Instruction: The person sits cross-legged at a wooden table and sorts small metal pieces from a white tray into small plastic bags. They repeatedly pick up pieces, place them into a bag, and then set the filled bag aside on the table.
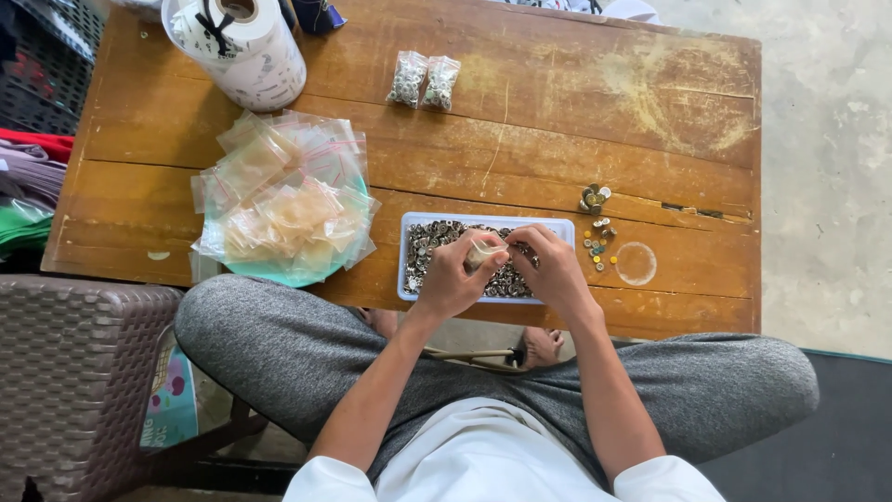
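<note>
Both hands pinch a clear (crinkled) plastic bag over round metal buttons.

Tray of buttons sitting on counter; bag pile lying left, loose buttons lying right, roll sitting behind.

small packing workshop (button tray, baggies)

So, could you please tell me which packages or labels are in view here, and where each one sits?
Small clear bag: held between left hand and right hand, over the white tray.
Two filled clear bags: far side of the table, side by side.
Pile of empty clear bags: on the left.
Roll of white printed labels: far left corner.
</note>
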